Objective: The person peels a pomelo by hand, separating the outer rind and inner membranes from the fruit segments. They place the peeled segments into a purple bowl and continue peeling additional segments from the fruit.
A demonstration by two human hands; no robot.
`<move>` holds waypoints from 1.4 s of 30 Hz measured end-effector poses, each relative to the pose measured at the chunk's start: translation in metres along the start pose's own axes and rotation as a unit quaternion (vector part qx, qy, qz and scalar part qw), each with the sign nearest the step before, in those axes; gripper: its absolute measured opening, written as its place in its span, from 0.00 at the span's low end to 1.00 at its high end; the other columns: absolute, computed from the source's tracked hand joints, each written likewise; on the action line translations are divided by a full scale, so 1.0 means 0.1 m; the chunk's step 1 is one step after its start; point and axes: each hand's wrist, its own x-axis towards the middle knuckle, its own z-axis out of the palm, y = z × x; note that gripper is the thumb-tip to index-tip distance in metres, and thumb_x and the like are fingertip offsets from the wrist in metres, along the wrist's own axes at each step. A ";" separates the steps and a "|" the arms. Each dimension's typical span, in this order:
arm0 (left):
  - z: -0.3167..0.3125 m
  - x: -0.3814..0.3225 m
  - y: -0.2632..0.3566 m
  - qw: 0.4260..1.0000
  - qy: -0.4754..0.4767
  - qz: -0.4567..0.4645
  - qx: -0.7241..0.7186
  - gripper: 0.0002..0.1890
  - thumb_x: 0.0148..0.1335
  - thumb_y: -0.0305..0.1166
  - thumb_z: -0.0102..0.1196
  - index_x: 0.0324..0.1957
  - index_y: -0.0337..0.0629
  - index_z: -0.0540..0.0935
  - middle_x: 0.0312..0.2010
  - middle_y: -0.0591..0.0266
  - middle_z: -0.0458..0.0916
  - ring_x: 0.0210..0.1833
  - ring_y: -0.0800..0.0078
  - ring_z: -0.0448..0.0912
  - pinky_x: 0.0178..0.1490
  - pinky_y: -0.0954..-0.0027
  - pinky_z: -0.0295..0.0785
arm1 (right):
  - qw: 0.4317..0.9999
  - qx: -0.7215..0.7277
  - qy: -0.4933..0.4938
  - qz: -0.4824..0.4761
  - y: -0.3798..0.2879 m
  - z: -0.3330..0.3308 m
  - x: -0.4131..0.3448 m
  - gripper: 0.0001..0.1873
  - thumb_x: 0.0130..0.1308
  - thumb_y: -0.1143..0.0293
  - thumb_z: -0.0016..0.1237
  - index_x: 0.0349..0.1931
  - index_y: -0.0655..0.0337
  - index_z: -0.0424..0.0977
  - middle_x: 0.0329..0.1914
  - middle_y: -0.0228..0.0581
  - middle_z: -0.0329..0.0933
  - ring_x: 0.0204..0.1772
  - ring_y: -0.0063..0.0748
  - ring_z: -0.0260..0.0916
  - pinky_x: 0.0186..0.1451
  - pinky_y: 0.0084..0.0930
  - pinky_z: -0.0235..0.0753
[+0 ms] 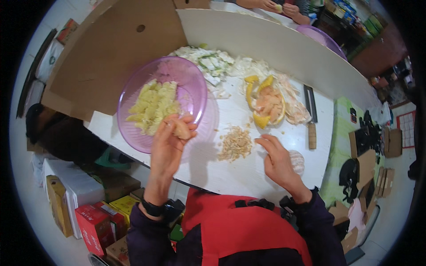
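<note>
My left hand [169, 141] holds a peeled, pinkish-orange citrus segment [181, 129], likely pomelo, at the near rim of a translucent purple plastic bowl [196, 83]. Pale yellow peeled citrus flesh [154, 104] is heaped inside that bowl. My right hand [276, 159] hovers over the white table, thumb and fingers apart, with nothing visible in it. Just left of its fingertips lies a loose pile of pale seeds [235, 143]. A whitish peeled citrus ball [296, 163] sits partly hidden behind this hand. Farther back, an opened yellow rind [282, 117] contains pinkish-orange segments [269, 99].
A wooden-handled knife [311, 123] lies along the table's right side. Rind scraps [213, 63] and peeled membranes [293, 103] lie towards the back. Cardboard panels [123, 50] wall off the left and back. Beyond them, another person's hands [279, 7] hold a pale piece.
</note>
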 end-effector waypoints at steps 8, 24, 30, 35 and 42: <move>-0.46 0.45 0.69 0.951 0.032 -0.023 0.308 0.19 0.63 0.23 0.49 0.57 0.33 0.70 0.42 0.51 0.79 0.39 0.65 0.81 0.43 0.66 0.77 | 0.930 -0.158 -0.210 -0.256 -1.18 -0.48 -0.04 0.21 0.60 0.61 0.55 0.50 0.64 0.77 0.52 0.57 0.76 0.52 0.50 0.74 0.45 0.41 0.78; -0.66 1.29 0.29 0.745 -0.148 -0.043 0.649 0.12 0.64 0.25 0.52 0.49 0.34 0.77 0.30 0.63 0.77 0.31 0.76 0.76 0.33 0.71 0.75 | 0.876 -0.314 -0.291 -0.221 -2.08 -0.51 0.07 0.31 0.61 0.49 0.51 0.54 0.68 0.75 0.47 0.64 0.76 0.42 0.54 0.75 0.30 0.34 0.77; -0.58 1.54 0.01 0.592 -0.152 0.086 0.787 0.16 0.65 0.33 0.55 0.52 0.36 0.78 0.35 0.44 0.83 0.42 0.56 0.83 0.47 0.59 0.77 | 0.865 -0.301 -0.365 -0.166 -1.97 -0.96 0.01 0.42 0.55 0.41 0.55 0.62 0.66 0.69 0.57 0.64 0.71 0.49 0.47 0.73 0.32 0.39 0.78; -0.39 1.46 0.11 0.632 -0.145 -0.008 0.761 0.21 0.62 0.29 0.57 0.57 0.35 0.75 0.41 0.44 0.82 0.44 0.55 0.82 0.47 0.60 0.76 | 0.931 -0.210 -0.280 -0.107 -1.06 -0.98 0.17 0.12 0.61 0.63 0.55 0.40 0.61 0.77 0.36 0.42 0.76 0.32 0.39 0.75 0.27 0.33 0.74; 0.21 0.82 0.40 0.680 -0.170 0.189 0.688 0.22 0.60 0.21 0.58 0.59 0.37 0.75 0.50 0.50 0.80 0.51 0.61 0.79 0.51 0.66 0.76 | 0.979 -0.191 -0.039 0.054 0.31 -0.72 0.32 0.09 0.60 0.68 0.56 0.30 0.66 0.77 0.23 0.51 0.74 0.30 0.54 0.74 0.34 0.44 0.72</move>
